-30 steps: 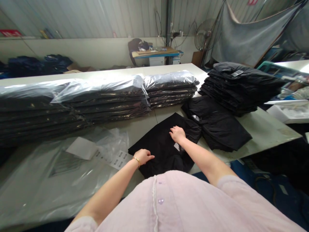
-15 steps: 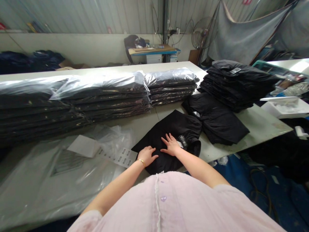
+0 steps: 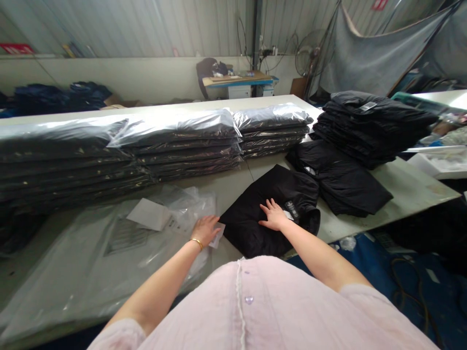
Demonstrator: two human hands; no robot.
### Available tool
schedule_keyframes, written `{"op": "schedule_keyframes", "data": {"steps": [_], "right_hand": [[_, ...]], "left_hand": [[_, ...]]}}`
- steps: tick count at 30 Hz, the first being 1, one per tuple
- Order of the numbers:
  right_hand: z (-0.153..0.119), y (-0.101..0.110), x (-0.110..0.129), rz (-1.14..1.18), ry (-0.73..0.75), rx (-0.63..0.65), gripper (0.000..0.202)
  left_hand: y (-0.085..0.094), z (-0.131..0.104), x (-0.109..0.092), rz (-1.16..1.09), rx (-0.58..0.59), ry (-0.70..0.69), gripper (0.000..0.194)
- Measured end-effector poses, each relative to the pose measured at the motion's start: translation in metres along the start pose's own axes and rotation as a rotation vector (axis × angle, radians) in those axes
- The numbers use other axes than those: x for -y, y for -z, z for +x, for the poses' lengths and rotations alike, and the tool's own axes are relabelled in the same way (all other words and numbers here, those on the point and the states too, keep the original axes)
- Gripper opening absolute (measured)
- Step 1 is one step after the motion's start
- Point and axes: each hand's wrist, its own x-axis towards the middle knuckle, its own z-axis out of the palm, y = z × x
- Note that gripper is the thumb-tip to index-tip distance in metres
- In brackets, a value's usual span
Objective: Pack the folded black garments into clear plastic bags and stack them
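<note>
A folded black garment [image 3: 248,206] lies on the table in front of me, a tag and a printed label at its neck. My right hand [image 3: 273,216] rests on it, open, fingers spread. To its left, my left hand [image 3: 205,230] is over a white sheet of printed labels [image 3: 218,236], just off the garment's left corner. Its fingers are stretched out, and they cover most of the sheet. Under the sheet and further left are clear plastic bags [image 3: 83,257], with a blank white paper [image 3: 149,214] on top.
Bagged black garments [image 3: 182,146] stand in stacks along the table's far side. Another folded black garment [image 3: 343,182] lies to the right, before a tall pile of black garments [image 3: 375,126]. A white box [image 3: 443,163] is at the far right. The table edge [image 3: 394,218] runs along the right front.
My left hand has moved left, off the garment and onto the label sheet. My right hand stays spread on the garment. The whole view has shifted slightly.
</note>
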Motion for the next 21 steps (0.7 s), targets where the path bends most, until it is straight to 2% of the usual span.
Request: {"op": "schedule_keyframes", "data": {"steps": [4, 8, 11, 13, 15, 17, 21], "right_hand": [[0.005, 0.005, 0.017, -0.03, -0.037, -0.022, 0.086], [0.012, 0.007, 0.029, -0.028, -0.1, -0.059, 0.079], [0.016, 0.008, 0.036, -0.029, -0.11, -0.115, 0.066], [0.019, 0.01, 0.043, -0.018, -0.06, -0.183, 0.057], [0.024, 0.014, 0.054, 0.023, 0.03, -0.231, 0.05], [0.032, 0.018, 0.07, 0.094, 0.136, -0.209, 0.048], [0.057, 0.024, 0.114, 0.265, 0.342, -0.071, 0.047]], "left_hand": [[0.003, -0.012, 0.031, 0.091, 0.163, 0.002, 0.037], [0.015, -0.02, 0.066, 0.194, 0.225, 0.168, 0.055], [0.024, -0.024, 0.093, 0.213, 0.276, 0.31, 0.056], [0.026, -0.025, 0.102, 0.197, 0.269, 0.306, 0.051], [0.025, -0.023, 0.102, 0.157, 0.212, 0.221, 0.042], [0.02, -0.016, 0.093, 0.106, 0.133, 0.131, 0.033], [0.005, 0.002, 0.064, 0.071, -0.005, 0.025, 0.043]]}}
